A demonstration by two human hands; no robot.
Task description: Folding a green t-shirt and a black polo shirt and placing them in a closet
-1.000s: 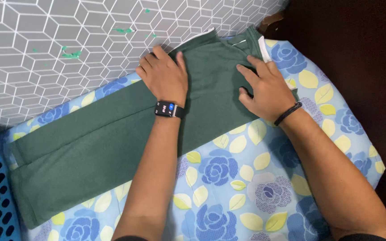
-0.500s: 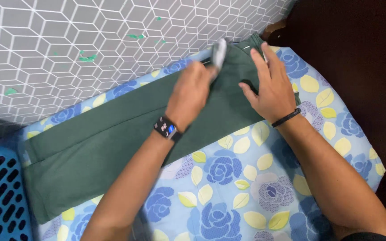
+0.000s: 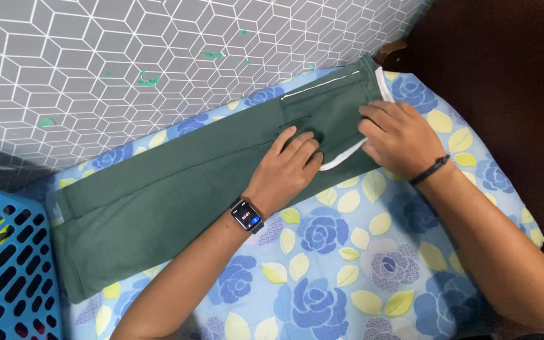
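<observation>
Green trousers (image 3: 177, 182) lie flat on a bed with a floral sheet (image 3: 347, 264), folded lengthwise, legs running left, waist at far right near the wall. White piping along the far edge of the waist, white drawstring or trim showing at the near edge by the hands.

Left hand (image 3: 288, 167): palm down on the trousers just left of the waist, fingers spread flat and pointing far-right, pressing cloth, not pinching anything. Smartwatch (image 3: 247, 216) on that wrist.

Right hand (image 3: 398, 138): on the waist end, fingers curled down onto the fabric near the white trim. Grip looks partly closed on the cloth; cannot tell if it actually pinches the edge. Dark band (image 3: 429, 171) on that wrist.

Hands are near each other, not touching; the white trim curves between them.

Wall (image 3: 127, 56) at far side: grey geometric cube pattern, a few green flecks. Blue plastic basket (image 3: 1, 271) at near left, just beside the leg ends. Dark surface at far right beyond the bed.
</observation>
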